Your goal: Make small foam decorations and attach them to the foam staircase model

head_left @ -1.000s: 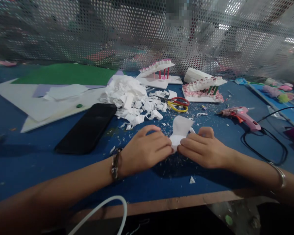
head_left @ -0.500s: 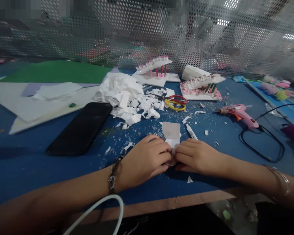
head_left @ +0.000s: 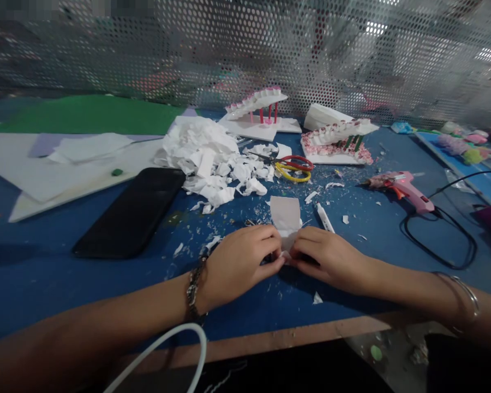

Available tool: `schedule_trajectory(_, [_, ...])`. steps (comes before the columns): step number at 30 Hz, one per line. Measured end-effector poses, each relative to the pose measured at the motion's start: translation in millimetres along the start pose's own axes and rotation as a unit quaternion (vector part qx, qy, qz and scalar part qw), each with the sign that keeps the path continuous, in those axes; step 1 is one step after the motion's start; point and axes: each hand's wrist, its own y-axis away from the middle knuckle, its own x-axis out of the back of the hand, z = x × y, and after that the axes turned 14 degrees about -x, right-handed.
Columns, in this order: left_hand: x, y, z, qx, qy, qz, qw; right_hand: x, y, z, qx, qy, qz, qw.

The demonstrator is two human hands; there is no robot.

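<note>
A small folded strip of white paper (head_left: 285, 214) lies on the blue table between my hands, its far end standing away from me. My left hand (head_left: 245, 262) pinches the near left corner of the paper with thumb and fingers. Opposite it, my right hand (head_left: 327, 254) grips the near right corner, and the fingertips of both hands almost meet. Just beyond my right hand lies a white marker-like tube (head_left: 324, 217). Scissors (head_left: 293, 167) with red and yellow handles rest farther back, beside torn paper scraps (head_left: 213, 158).
A black phone (head_left: 131, 215) lies left of my hands. A pink glue gun (head_left: 407, 188) with a black cord is at the right. Two small stair models (head_left: 262, 106) stand at the back before a perforated metal screen (head_left: 245, 49). White and green sheets (head_left: 85, 117) cover the far left.
My fingers have shifted to the near edge of the paper, so more of its middle shows between them. The view has moved slightly.
</note>
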Motion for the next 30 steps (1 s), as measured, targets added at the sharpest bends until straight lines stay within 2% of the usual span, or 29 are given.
schedule_trajectory(6, [-1.7,-0.2,0.6,-0.009,-0.023,0.006,1.000,3.4,1.4,-0.1,-0.003,-0.010,-0.013,1.000])
schedule_trajectory(18, [0.1,0.5,-0.6,-0.012,-0.043,0.015,0.999,-1.8,1.3,-1.5,-0.034,-0.010,0.010,0.999])
schedule_trajectory(21, [3.5,0.6,-0.2,-0.032,-0.063,0.000,0.998,-1.2,1.5,-1.6,-0.025,-0.004,0.022,0.999])
schedule_trajectory(26, [7.0,0.9,-3.7,-0.104,-0.064,-0.003,0.993,1.0,1.5,1.5,0.040,-0.001,0.017,0.999])
schedule_trajectory(30, [6.5,2.0,-9.0,-0.091,-0.037,-0.020,0.995,3.0,1.5,4.1,0.011,-0.044,-0.017,0.999])
